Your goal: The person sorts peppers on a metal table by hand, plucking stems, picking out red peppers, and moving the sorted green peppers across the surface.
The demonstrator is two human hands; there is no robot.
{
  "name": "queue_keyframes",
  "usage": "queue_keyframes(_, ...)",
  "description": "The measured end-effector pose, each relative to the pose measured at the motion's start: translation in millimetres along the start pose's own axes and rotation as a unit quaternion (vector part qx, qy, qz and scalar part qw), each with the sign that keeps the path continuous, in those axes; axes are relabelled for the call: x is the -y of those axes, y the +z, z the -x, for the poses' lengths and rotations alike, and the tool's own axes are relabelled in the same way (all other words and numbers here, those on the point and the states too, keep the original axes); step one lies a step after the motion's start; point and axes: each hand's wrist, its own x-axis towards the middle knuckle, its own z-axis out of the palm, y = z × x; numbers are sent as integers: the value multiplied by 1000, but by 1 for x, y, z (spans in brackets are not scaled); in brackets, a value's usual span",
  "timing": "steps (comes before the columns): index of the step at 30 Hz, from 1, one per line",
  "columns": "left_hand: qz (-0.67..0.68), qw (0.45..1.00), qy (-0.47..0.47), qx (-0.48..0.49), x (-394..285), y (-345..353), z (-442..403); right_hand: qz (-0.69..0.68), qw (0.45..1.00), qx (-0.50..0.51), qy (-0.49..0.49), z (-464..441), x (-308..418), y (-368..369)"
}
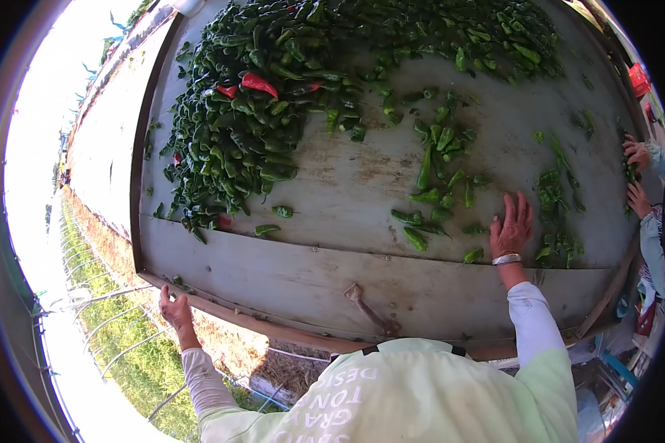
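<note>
While loose green peppers (425, 170) are strewn over the middle of a grey, stained worktop (347, 196), the right hand (511, 230) is laid palm down just beside them towards the near edge, fingers spread and nothing visibly grasped; what lies beneath the palm cannot be told. The left hand (176, 311) is held at the near left corner, fingers loosely bent; whether anything is pinched there cannot be made out. A large heap of green peppers (233, 140), broken by a few red peppers (259, 84), is banked along the left edge and continued along the far one. By appearances, peppers are being sorted by hand; a light pick or sweep of the nearest ones seems called for. A co-worker's hands (639, 201) are placed at the right edge. A worn handle (369, 308) is set on the near panel (273, 275). Green plants (114, 295) are seen outdoors, lit by strong daylight.
</note>
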Motion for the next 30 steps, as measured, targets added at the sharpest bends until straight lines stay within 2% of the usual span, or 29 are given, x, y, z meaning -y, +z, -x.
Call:
queue_keyframes(1,-114,992,33,-29,-13,-5,5,15,1000,5,4,-1,2,-2)
queue_keyframes(2,-90,994,63,4,-21,3,-1,31,999,11,9,0,2,-2)
queue_keyframes(3,-54,989,132,-44,-41,22,-8,29,1000,10,6,1,1,-1)
queue_keyframes(7,71,955,285,-42,-221,68,-23,31,1000,4,-1,0,-1,1)
queue_keyframes(10,137,939,315,-30,-333,96,-51,39,999,7,2,0,2,-2)
queue_keyframes(13,133,940,313,-5,-406,121,-83,53,998,13,10,1,1,1)
queue_keyframes(14,67,959,274,27,-423,131,-92,63,998,14,13,2,-2,2)
queue_keyframes(15,-1,971,234,59,-433,138,-93,66,998,15,17,2,-2,0)
queue_keyframes(16,0,970,237,63,-436,144,-90,62,997,29,26,1,1,-2)
queue_keyframes(18,-92,962,250,58,-441,152,-83,59,996,45,42,0,1,-3)
queue_keyframes(20,-91,960,259,57,-437,154,-70,36,998,33,27,0,1,-3)
queue_keyframes(22,-39,946,304,107,-425,152,-45,35,998,35,31,0,2,-3)
queue_keyframes(23,-30,937,343,55,-416,158,-27,32,998,33,32,0,3,-4)
queue_keyframes(24,-30,938,340,58,-408,160,-11,35,998,35,31,0,3,-4)
queue_keyframes(26,80,907,407,74,-395,162,19,31,999,32,30,0,3,-4)
queue_keyframes(27,81,908,404,76,-389,163,35,33,999,33,28,0,3,-4)
queue_keyframes(29,124,870,470,76,-375,163,66,42,998,31,28,1,3,-3)
queue_keyframes(30,157,865,462,119,-367,164,83,43,998,32,27,0,3,-3)
